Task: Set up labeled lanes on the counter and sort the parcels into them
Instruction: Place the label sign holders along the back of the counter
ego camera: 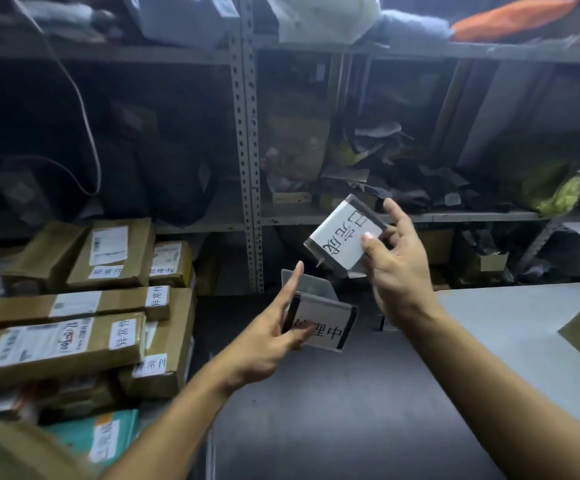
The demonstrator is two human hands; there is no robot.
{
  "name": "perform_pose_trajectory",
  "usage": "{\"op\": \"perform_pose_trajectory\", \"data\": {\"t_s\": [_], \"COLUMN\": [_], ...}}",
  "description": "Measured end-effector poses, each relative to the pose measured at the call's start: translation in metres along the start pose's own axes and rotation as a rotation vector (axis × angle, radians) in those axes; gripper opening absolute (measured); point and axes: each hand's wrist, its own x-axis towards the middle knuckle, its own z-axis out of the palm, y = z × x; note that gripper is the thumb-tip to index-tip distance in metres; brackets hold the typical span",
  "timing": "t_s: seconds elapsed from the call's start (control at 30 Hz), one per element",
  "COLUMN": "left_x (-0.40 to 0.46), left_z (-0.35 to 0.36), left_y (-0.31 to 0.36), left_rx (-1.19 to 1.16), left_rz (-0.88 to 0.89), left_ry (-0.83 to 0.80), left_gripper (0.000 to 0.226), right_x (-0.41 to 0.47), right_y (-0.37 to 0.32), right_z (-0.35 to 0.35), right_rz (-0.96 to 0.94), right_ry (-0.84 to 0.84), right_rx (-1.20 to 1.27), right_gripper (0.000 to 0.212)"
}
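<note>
Dim overall, with cool light spilling from the top right. The counter (510,341) catches a pale sheen, the shelf bays (108,133) sink into deep shadow. Wide-angle bending warps the edges; motion blur smears the corners and softens detail.

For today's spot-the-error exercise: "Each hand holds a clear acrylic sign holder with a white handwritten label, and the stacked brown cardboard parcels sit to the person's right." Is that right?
One detail is wrong. The head view shows the stacked brown cardboard parcels on the person's left, not right. The left hand and right hand do each hold a clear acrylic sign holder.
</note>
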Motion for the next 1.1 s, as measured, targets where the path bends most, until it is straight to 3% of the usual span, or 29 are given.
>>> {"op": "perform_pose_trajectory", "data": {"t_s": [0.23, 0.37, 0.53, 0.67, 0.8, 0.87, 1.0, 1.1], "left_x": [-0.018, -0.027, -0.032, -0.034, -0.034, -0.033, -0.033, -0.036], "left_z": [-0.006, -0.012, -0.013, -0.011, -0.012, -0.014, -0.011, -0.012], "left_y": [0.009, 0.008, 0.008, 0.007, 0.01, 0.012, 0.015, 0.011], "left_rx": [-0.056, -0.026, 0.003, 0.0, 0.018, 0.034, 0.088, 0.079], "left_rz": [0.055, 0.031, 0.014, 0.019, 0.037, 0.042, 0.01, -0.006], "left_ry": [0.017, 0.009, -0.007, -0.025, -0.003, -0.009, -0.076, -0.063], "left_gripper": [0.087, 0.085, 0.085, 0.082, 0.083, 0.08, 0.077, 0.079], "right_x": [-0.036, -0.045, -0.049, -0.045, -0.047, -0.049, -0.044, -0.041], "right_y": [0.007, -0.001, -0.003, -0.003, -0.008, -0.013, -0.014, -0.012], "right_z": [0.004, -0.003, -0.006, -0.011, -0.009, -0.006, -0.003, -0.009], "right_rz": [0.096, 0.09, -0.003, -0.071, -0.208, -0.229, -0.204, -0.201], "right_ry": [-0.101, -0.235, -0.238, -0.202, -0.221, -0.336, -0.618, -0.493], "right_rx": [-0.039, -0.228, -0.399, -0.694, -0.954, -1.007, -1.056, -0.995], "right_gripper": [0.066, 0.046, 0.027, 0.016, 0.017, 0.019, 0.042, 0.024]}}
